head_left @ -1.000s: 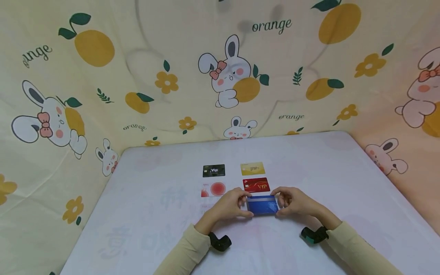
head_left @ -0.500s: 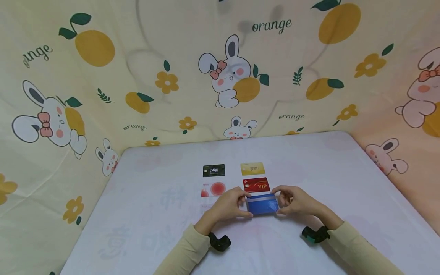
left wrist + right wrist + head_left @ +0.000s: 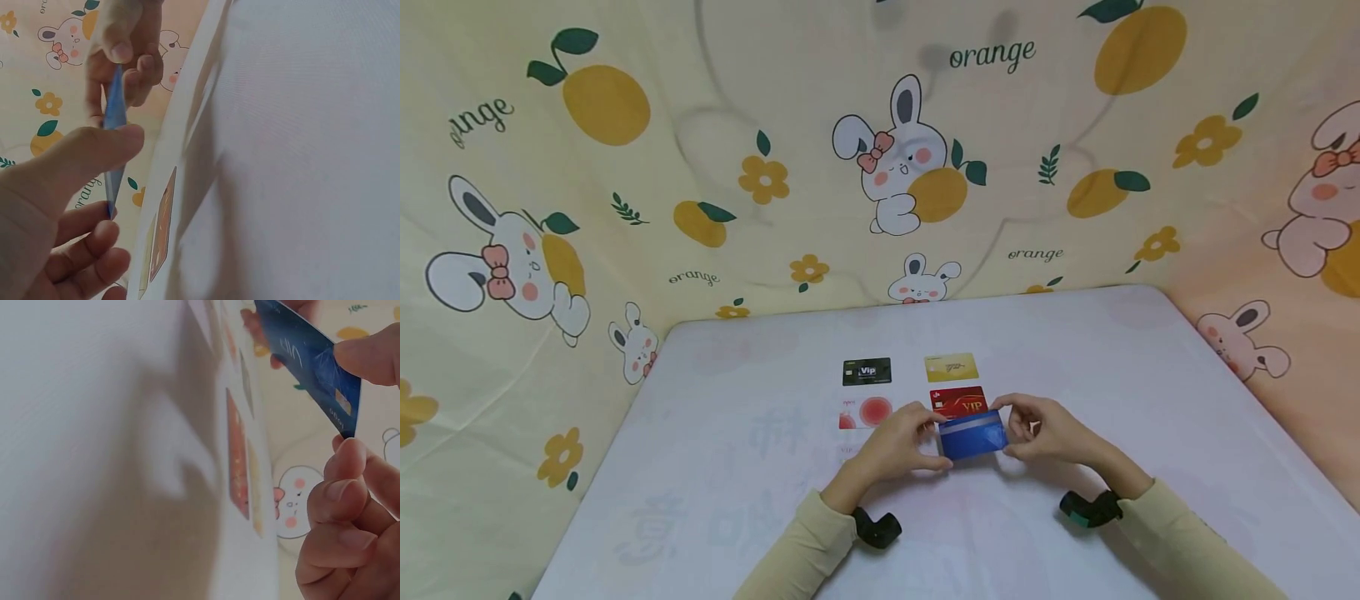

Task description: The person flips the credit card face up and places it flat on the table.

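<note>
A blue bank-style card hangs over the table between both hands, tilted with its right end higher. Its striped side faces up; in the right wrist view the blue card's underside shows a chip and lettering. My left hand pinches the left end between thumb and fingertips, and my right hand pinches the right end likewise. Just behind it lies a red VIP card, its lower edge overlapped by the blue one in the head view. Beyond that is a gold card.
Left of these lie a black Vip card and a white card with a red circle. A pale card is partly hidden by the left hand. The white table meets a printed cloth backdrop.
The blue card has risen off the table area, moving slightly away and tilting up at its right end. The right hand has lifted with it; the left hand rose a little.
</note>
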The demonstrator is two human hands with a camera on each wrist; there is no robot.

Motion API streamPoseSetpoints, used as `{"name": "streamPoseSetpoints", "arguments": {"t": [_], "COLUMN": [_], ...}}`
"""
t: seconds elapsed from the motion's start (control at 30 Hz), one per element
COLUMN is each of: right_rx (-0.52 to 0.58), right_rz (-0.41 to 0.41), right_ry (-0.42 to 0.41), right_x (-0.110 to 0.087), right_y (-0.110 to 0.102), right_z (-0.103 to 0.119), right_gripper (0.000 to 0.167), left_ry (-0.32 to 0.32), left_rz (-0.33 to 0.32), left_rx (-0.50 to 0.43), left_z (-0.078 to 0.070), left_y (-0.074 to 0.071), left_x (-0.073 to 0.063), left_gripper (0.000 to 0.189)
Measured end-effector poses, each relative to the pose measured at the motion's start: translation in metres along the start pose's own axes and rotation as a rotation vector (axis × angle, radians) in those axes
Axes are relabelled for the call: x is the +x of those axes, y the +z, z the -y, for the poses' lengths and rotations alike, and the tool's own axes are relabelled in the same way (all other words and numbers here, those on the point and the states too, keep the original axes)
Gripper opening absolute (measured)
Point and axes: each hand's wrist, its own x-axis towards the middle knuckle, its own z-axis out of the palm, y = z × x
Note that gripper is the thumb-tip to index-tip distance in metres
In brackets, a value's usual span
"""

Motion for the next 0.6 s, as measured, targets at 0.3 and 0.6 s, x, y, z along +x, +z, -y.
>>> {"name": "streamPoseSetpoints", "arguments": {"t": [0.3, 0.6], "right_rx": [0.017, 0.018], "right_rz": [-0.039, -0.024], "right_ry": [-0.053, -0.066], "right_x": [0.004, 0.005], "right_y": [-0.001, -0.002], "right_z": [0.009, 0.015], "right_gripper": [0.051, 0.052], "left_ry": [0.048, 0.021], "left_rz": [-0.034, -0.014], "left_rx": [0.007, 0.041], "left_z": [0.001, -0.015], "left_y": [0.001, -0.005], "left_x": [-0.001, 0.001], "left_gripper": [0.057, 0.066]}}
